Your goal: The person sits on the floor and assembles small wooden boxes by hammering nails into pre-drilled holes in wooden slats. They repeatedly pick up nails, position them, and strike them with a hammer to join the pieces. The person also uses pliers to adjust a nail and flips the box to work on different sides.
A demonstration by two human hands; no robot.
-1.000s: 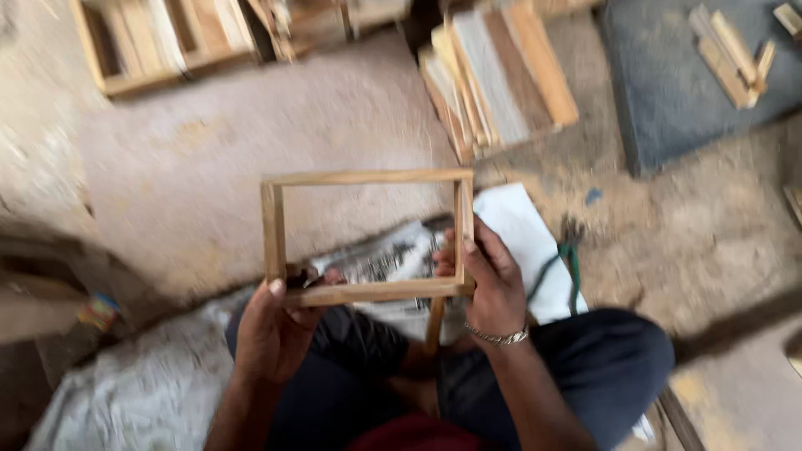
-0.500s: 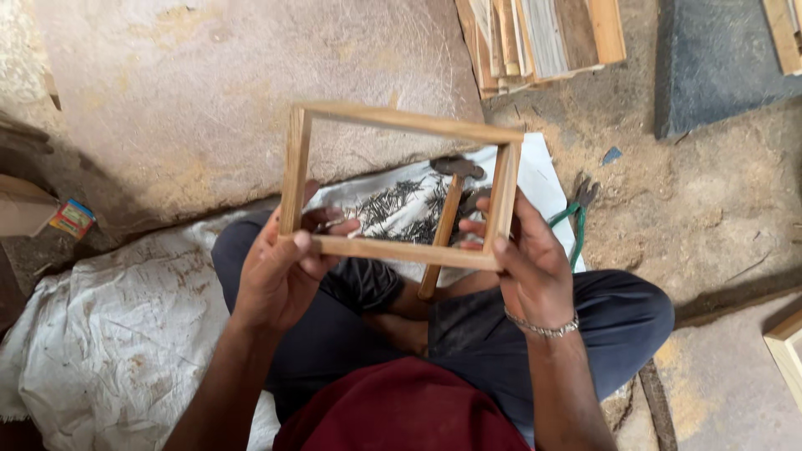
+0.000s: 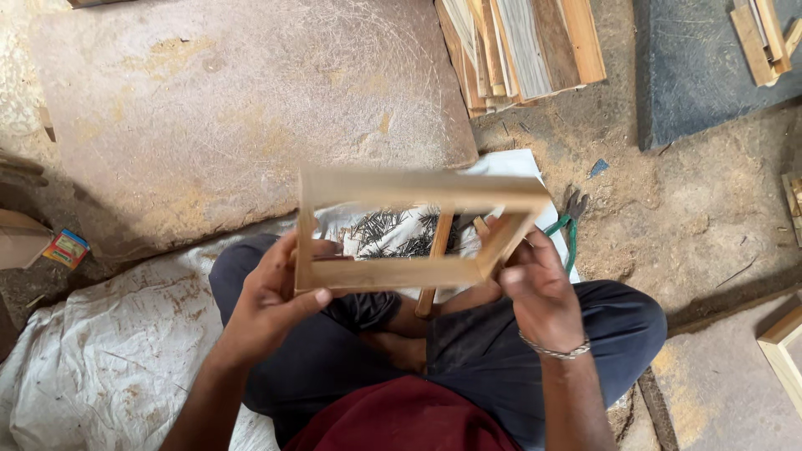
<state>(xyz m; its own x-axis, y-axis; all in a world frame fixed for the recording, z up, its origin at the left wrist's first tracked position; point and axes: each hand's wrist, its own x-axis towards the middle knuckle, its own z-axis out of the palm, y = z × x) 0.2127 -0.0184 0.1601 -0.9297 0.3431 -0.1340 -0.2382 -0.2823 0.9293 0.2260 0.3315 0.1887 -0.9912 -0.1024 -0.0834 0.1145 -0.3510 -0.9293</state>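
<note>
Both hands, left hand [image 3: 266, 302] and right hand [image 3: 539, 288], clasping wooden frame [image 3: 399, 273] above lap, nail pile [image 3: 399, 234] and hammer handle [image 3: 434, 266] beneath frame, pliers [image 3: 570, 224] right of frame, stone slab [image 3: 225, 108] beyond, dusty floor.

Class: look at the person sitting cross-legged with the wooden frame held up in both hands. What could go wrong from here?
1. Loose nails lie on the cloth just beyond the bare feet: a prick is possible.
2. The frame is held only at its near corners by left hand and right hand; it might twist or slip.
</note>
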